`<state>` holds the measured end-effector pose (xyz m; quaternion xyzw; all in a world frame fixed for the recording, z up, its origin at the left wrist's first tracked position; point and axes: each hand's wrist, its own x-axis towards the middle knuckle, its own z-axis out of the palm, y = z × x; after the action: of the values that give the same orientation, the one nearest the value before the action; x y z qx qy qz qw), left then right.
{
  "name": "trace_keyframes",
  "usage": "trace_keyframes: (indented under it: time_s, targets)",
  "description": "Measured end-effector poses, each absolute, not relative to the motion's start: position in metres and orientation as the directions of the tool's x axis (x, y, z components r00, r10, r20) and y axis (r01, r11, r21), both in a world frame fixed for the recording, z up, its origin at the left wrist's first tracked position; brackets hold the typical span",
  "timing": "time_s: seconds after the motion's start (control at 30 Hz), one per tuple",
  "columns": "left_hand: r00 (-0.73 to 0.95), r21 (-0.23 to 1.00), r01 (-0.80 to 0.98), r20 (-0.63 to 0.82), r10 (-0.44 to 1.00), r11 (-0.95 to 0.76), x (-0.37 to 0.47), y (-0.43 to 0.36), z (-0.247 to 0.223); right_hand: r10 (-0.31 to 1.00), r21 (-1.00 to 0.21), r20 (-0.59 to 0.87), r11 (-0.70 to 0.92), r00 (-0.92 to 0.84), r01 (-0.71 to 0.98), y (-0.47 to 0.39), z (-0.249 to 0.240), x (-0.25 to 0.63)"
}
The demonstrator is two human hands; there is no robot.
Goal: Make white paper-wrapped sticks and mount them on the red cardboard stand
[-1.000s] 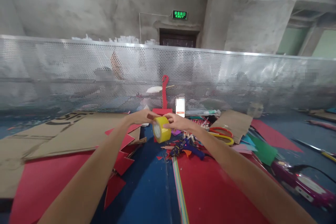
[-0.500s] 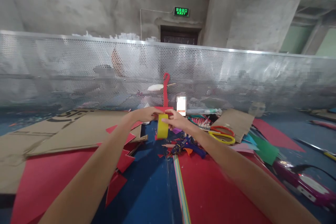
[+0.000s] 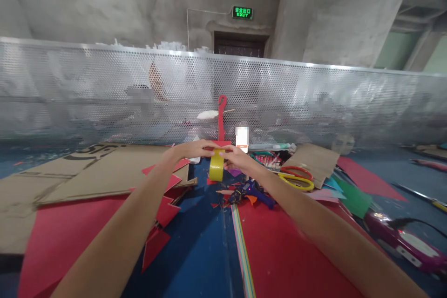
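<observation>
A glossy yellow loop (image 3: 216, 169), a wide band with a rounded lower end, hangs between my hands; whether it is paper or tape I cannot make out. My left hand (image 3: 200, 149) reaches in from the left, its fingers closed at the loop's top edge. From the other side my right hand (image 3: 236, 157) pinches the same top edge, fingertips close to the left ones. Just behind the hands, a red paper piece with a tall hooked strip (image 3: 221, 118) stands upright, a white shape (image 3: 208, 115) and a thin stick showing beside it.
Left lie cardboard sheets (image 3: 115, 167) and cut red paper (image 3: 77, 228). A blue glue gun (image 3: 256, 192), yellow-handled scissors (image 3: 296, 183) and a lit phone (image 3: 241, 139) are right of centre. A stack of red sheets (image 3: 289, 242) lies in front. A perforated metal screen (image 3: 167, 88) stands behind.
My left fingers have stretched further over the top of the yellow loop. My right fingers have shifted up toward its top edge. The loop stays nearly in place.
</observation>
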<state>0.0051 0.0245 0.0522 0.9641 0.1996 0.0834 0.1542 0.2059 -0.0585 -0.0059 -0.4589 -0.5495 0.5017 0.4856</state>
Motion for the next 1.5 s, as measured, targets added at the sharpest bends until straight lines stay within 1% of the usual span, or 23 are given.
trace_keyframes:
  time_s: [0.07, 0.2, 0.4, 0.53, 0.73, 0.87, 1.0, 1.17, 1.3, 1.4, 1.5]
  targets:
    - [0.908, 0.339, 0.359, 0.088, 0.409, -0.87, 0.006, 0.026, 0.05, 0.992, -0.997, 0.071, 0.073, -0.108, 0.012, -0.061, -0.004, 0.206]
    - [0.913, 0.307, 0.344, 0.111, 0.393, -0.887, 0.013, 0.022, 0.047, 0.993, -0.997, 0.072, 0.073, -0.093, 0.006, -0.064, -0.002, 0.207]
    - [0.927, 0.342, 0.323, 0.075, 0.368, -0.882, 0.022, 0.015, 0.045, 0.997, -0.996, 0.078, 0.077, -0.023, -0.032, -0.059, -0.006, 0.206]
    - [0.939, 0.334, 0.298, 0.069, 0.338, -0.894, 0.022, 0.016, 0.042, 0.996, -0.995, 0.087, 0.086, -0.025, -0.042, -0.055, -0.008, 0.206]
    - [0.928, 0.314, 0.344, 0.028, 0.371, -0.885, 0.021, 0.017, 0.04, 0.996, -0.995, 0.089, 0.088, -0.024, -0.041, -0.057, -0.007, 0.206]
    - [0.915, 0.308, 0.375, 0.028, 0.402, -0.874, 0.017, 0.016, 0.046, 0.994, -0.994, 0.098, 0.096, -0.048, -0.045, -0.057, -0.009, 0.207]
    - [0.916, 0.253, 0.384, 0.014, 0.4, -0.888, 0.013, 0.013, 0.055, 0.99, -0.993, 0.108, 0.102, -0.096, -0.058, -0.056, -0.01, 0.206]
    - [0.923, 0.206, 0.378, -0.012, 0.384, -0.903, 0.019, 0.002, 0.06, 0.995, -0.996, 0.081, 0.079, -0.06, -0.042, -0.057, -0.008, 0.202]
    - [0.913, 0.199, 0.402, -0.009, 0.408, -0.894, 0.025, -0.005, 0.061, 0.993, -0.994, 0.104, 0.102, -0.052, -0.041, -0.062, -0.003, 0.202]
    - [0.903, 0.201, 0.424, -0.014, 0.43, -0.883, 0.025, -0.008, 0.067, 0.989, -0.995, 0.103, 0.102, -0.109, -0.012, -0.07, 0.003, 0.207]
    - [0.895, 0.201, 0.436, 0.008, 0.447, -0.877, 0.022, -0.01, 0.074, 0.955, -0.992, 0.076, 0.102, -0.286, 0.078, -0.074, 0.007, 0.213]
